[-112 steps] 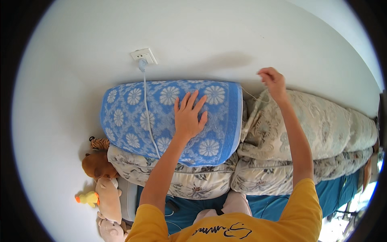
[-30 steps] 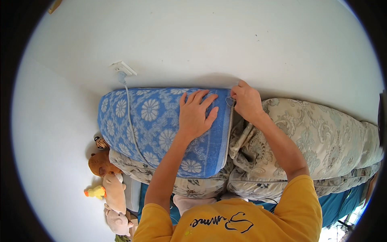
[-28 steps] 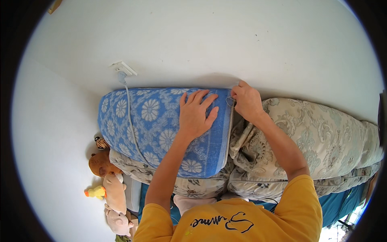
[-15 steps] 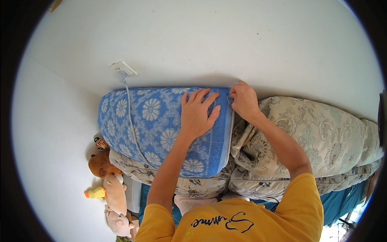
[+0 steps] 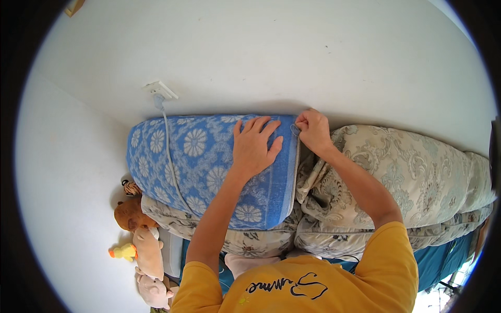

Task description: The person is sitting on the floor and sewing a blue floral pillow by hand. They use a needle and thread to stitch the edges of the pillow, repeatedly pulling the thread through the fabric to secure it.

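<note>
Head view shows a rounded blue cloth (image 5: 209,164) with white flowers.

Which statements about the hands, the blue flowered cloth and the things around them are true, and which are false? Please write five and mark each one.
1. The left hand lies spread on the blue flowered cloth. True.
2. A cream patterned cushion is to the right of the cloth. True.
3. The right hand rests flat on this cushion. False: it is pinched at the cloth's upper right edge, by a loop of thin thread.
4. A pale cord runs across the cloth. True.
5. The yellow toy duck sits on top of the cloth. False: it is at the lower left, beside a beige plush toy.
</note>
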A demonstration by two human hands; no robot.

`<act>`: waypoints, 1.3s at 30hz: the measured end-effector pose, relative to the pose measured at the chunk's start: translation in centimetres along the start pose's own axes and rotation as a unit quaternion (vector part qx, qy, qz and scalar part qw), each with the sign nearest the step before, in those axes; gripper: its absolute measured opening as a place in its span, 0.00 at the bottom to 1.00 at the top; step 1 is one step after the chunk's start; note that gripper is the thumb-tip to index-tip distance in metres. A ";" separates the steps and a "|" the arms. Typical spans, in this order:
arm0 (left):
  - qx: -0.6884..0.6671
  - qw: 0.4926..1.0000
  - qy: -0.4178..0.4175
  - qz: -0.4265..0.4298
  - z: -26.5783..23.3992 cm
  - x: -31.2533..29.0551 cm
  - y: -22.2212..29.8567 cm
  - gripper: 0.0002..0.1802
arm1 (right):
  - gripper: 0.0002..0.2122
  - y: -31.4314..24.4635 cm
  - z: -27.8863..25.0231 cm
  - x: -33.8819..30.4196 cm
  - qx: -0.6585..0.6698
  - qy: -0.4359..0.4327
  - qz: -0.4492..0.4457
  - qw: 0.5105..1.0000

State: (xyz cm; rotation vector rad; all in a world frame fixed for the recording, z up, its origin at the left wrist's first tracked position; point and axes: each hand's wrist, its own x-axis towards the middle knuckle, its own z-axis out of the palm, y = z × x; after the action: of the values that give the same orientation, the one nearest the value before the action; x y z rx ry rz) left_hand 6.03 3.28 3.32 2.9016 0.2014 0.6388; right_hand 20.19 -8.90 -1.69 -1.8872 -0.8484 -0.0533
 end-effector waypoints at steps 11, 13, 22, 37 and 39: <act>-0.004 1.000 -0.018 -0.004 0.5 0.4 -0.4 0.17 | 0.03 -0.5 -0.6 0.5 0.019 -0.067 0.058 0.996; 0.000 1.000 -0.019 -0.006 0.3 0.3 -0.3 0.17 | 0.04 -0.8 -1.7 1.0 -0.011 -0.101 0.063 0.993; -0.015 0.999 -0.032 -0.020 0.2 0.6 -0.2 0.19 | 0.07 -0.5 -2.0 1.0 0.027 -0.117 0.044 0.992; -0.015 0.999 -0.009 -0.030 1.2 0.5 -0.4 0.16 | 0.06 -0.9 0.4 0.6 -0.004 -0.040 0.009 0.999; -0.013 0.999 -0.003 -0.032 1.2 0.5 -0.3 0.16 | 0.05 -0.7 0.4 0.8 0.006 -0.037 0.001 0.999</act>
State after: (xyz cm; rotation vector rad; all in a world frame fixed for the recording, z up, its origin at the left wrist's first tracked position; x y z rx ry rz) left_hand 6.97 3.48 2.43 2.8589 0.2816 0.6167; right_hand 20.22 -7.97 -1.04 -1.8882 -0.8952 0.0222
